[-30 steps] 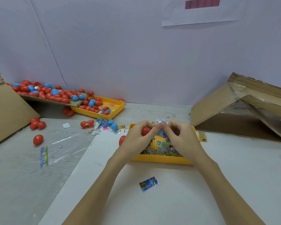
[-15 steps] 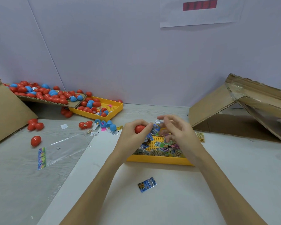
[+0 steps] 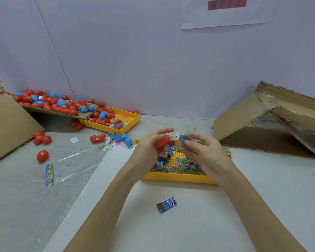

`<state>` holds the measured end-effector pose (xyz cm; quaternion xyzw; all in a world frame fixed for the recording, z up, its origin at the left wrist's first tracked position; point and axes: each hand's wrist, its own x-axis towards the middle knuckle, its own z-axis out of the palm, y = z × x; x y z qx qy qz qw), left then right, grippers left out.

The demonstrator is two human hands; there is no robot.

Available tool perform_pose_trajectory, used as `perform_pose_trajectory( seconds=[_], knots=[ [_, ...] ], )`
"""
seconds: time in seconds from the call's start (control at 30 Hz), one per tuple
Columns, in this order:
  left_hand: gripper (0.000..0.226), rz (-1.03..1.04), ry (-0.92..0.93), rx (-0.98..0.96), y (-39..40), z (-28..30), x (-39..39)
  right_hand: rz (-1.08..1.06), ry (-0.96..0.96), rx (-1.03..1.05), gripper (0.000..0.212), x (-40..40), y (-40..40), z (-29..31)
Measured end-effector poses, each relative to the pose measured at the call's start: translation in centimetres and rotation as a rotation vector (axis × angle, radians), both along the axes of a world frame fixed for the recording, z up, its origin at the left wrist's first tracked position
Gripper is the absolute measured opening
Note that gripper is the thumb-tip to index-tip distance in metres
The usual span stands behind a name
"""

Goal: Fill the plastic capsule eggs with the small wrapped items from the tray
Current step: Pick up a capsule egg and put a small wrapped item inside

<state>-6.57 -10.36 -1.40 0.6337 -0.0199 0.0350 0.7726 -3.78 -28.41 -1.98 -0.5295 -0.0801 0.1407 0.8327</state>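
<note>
My left hand (image 3: 149, 148) grips a red capsule egg (image 3: 162, 141) above the near yellow tray (image 3: 178, 178). My right hand (image 3: 202, 151) pinches a small blue wrapped item (image 3: 184, 138) just right of the egg, a short gap apart from it. The tray below both hands holds several small wrapped packets (image 3: 182, 163). One blue wrapped packet (image 3: 167, 205) lies alone on the white sheet in front of the tray.
A second yellow tray (image 3: 129, 122) with red and blue eggs stands at the back left, under a cardboard flap (image 3: 49, 111) heaped with eggs. Loose red eggs (image 3: 42, 155) and a clear plastic bag (image 3: 75, 164) lie left. Cardboard boxes flank both sides (image 3: 273, 122).
My hands, joined over the tray a second ago, have drawn apart and lifted. The right hand now holds a blue wrapped item beside the red egg.
</note>
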Motion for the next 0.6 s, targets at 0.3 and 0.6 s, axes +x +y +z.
perform_pose_trajectory(
  seconds=[0.3, 0.6],
  knots=[
    [0.020, 0.063, -0.044, 0.041, 0.02, -0.31, -0.50, -0.024, -0.090, -0.122, 0.025, -0.43, 0.21, -0.17],
    [0.037, 0.004, -0.056, 0.166, 0.05, -0.28, -0.42, -0.176, -0.057, -0.292, 0.023, 0.03, 0.83, -0.68]
  ],
)
